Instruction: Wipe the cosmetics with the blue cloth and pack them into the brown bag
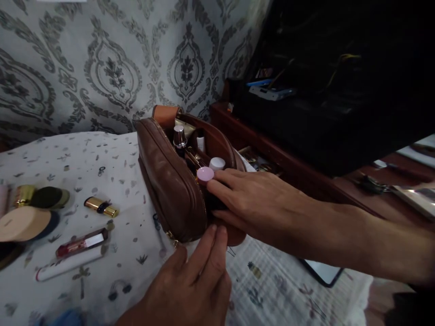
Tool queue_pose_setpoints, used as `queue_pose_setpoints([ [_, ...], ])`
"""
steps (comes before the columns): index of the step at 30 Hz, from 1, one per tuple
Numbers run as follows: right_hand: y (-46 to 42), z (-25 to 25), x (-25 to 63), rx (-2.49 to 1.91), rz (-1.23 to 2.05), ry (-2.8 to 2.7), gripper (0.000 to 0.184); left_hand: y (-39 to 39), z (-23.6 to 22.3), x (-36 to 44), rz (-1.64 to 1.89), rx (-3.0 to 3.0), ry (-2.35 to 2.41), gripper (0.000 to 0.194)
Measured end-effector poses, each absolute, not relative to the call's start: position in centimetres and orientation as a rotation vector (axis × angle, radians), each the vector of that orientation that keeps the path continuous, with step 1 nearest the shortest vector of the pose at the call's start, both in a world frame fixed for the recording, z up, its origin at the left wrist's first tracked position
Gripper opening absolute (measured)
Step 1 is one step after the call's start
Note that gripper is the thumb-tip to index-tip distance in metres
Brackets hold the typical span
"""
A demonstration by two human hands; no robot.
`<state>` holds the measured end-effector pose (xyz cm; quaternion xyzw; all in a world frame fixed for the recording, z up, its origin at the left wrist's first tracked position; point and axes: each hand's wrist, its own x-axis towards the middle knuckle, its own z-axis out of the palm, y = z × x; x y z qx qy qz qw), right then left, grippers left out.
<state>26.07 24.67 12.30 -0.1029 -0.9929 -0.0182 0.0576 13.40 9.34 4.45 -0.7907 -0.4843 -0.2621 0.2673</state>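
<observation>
A brown leather cosmetic bag (170,181) stands unzipped on the cloth-covered table (102,149). Several small bottles stand inside it, among them a silver-capped one (179,136) and a white-capped one (217,163). My right hand (258,203) reaches in from the right. Its fingers and thumb are closed around a pink-capped bottle (205,174) at the bag's opening. My left hand (190,280) comes up from below, its fingertips and thumb pinching the near end of the bag by the zipper pull (170,235).
To the left on the cloth lie a gold lipstick (101,207), a red lip gloss tube (81,243), a white tube (68,267) and round compacts (23,222). A dark wooden shelf (272,149) with clutter runs along the right. A patterned wall stands behind.
</observation>
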Motion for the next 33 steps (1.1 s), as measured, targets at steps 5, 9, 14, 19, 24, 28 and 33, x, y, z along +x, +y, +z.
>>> queue_pose_setpoints([
  [5,24.4,12.4,26.8,-0.312,-0.083,-2.958,0.033,9.4,4.6,13.3,-0.675,-2.139,-1.289,0.022],
  [9,24.2,13.4,27.2,-0.269,-0.089,-2.88,0.025,9.3,4.4,13.3,-0.671,-2.129,-1.289,0.023],
  [14,24.6,13.8,27.1,-0.138,-0.142,-2.84,0.023,9.4,4.3,13.3,-0.67,-2.135,-1.282,0.023],
  [19,25.1,13.7,27.1,-0.128,-0.136,-2.844,0.025,9.5,4.3,13.1,-0.652,-2.146,-1.261,0.021],
  [24,24.8,13.9,26.8,-0.157,-0.206,-2.806,0.024,9.5,4.0,13.1,-0.625,-2.134,-1.232,0.02],
  [28,24.9,14.0,25.8,-0.062,-0.278,-2.774,0.023,9.4,3.8,13.1,-0.612,-2.129,-1.228,0.019],
  [33,26.1,13.6,25.4,0.075,-0.38,-2.88,0.023,9.3,4.1,13.2,-0.621,-2.144,-1.24,0.022],
])
